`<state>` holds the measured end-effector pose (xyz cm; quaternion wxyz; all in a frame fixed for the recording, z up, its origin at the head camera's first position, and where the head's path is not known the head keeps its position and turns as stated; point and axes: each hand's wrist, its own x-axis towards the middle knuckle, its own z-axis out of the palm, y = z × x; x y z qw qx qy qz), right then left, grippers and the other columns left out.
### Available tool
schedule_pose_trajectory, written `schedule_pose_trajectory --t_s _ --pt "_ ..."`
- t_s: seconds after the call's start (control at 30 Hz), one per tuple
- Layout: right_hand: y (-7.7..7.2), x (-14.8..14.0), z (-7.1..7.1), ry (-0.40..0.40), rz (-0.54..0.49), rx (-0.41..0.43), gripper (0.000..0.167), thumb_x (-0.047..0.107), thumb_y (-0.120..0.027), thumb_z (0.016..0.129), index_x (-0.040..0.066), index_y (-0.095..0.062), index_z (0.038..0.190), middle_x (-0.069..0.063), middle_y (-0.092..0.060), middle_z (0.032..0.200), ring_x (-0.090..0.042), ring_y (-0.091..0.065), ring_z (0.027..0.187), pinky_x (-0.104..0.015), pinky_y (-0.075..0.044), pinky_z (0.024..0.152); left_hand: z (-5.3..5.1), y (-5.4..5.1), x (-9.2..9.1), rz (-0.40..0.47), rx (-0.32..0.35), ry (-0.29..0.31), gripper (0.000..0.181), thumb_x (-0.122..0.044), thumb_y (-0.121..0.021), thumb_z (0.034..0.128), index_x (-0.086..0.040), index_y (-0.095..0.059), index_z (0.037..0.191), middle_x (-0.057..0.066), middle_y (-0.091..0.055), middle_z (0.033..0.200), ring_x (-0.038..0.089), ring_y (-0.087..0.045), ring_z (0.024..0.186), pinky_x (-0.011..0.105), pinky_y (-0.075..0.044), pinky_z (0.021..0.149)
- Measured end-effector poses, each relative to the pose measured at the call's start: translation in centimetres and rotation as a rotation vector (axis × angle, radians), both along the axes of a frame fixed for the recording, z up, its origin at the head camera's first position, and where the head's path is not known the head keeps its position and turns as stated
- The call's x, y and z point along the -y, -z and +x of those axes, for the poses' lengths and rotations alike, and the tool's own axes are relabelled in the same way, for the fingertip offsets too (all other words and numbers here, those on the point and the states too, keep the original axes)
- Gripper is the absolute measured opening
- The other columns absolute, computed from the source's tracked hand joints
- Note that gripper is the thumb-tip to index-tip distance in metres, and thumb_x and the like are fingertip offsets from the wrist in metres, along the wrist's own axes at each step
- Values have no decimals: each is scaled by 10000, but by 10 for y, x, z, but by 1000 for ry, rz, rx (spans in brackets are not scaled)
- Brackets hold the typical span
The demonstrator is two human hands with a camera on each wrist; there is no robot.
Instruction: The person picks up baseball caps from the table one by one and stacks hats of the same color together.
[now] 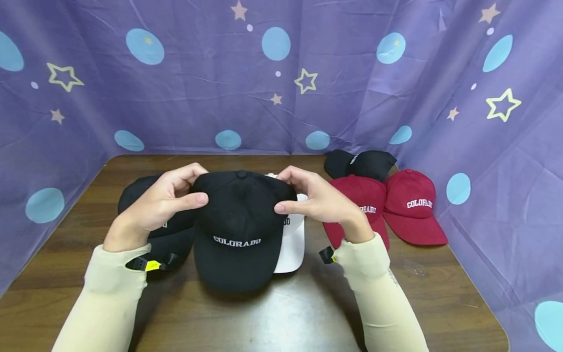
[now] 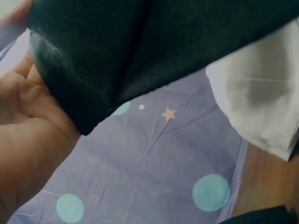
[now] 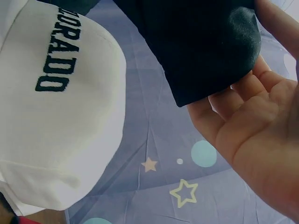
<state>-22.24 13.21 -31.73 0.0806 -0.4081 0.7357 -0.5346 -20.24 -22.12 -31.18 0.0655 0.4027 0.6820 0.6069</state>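
A black baseball cap (image 1: 239,210) with white COLORADO lettering is held up off the table, its brim toward me. My left hand (image 1: 164,200) pinches its left side, thumb in front and fingers behind. The right hand (image 1: 314,200) pinches the opposite side in the same way. Behind the held cap is a white cap (image 1: 292,247), mostly hidden in the head view; dark letters show on the white cap (image 3: 88,102) in the right wrist view. Another black cap (image 1: 169,244) lies on the left, partly covered by my left hand and forearm.
Two red caps, one partly behind my right hand (image 1: 356,190) and one farther right (image 1: 411,195), lie on the wooden table (image 1: 422,293). A black cap (image 1: 369,164) sits behind them at the back right. Purple patterned cloth (image 1: 198,73) encloses the table's back and sides.
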Motion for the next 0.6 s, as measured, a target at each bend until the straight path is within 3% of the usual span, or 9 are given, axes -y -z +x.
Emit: schedule_pose_trajectory --t_s 0.3,0.6 --pt "9 5 -5 6 21 54 287 39 -834 911 90 -629 1106 -85 -675 995 -272 -640 932 -334 -543 781 1 -5 5 -141 0 -58 247 113 -612 998 -6 -618 1214 142 -696 995 233 -711 895 308 -598 785" --pt "9 7 -4 18 5 88 290 31 -822 921 83 -638 1140 -104 -677 1035 -282 -645 983 -363 -576 812 2 -10 10 -232 -36 -133 265 64 -639 1014 -46 -628 1255 132 -717 1001 229 -704 911 290 -576 801"
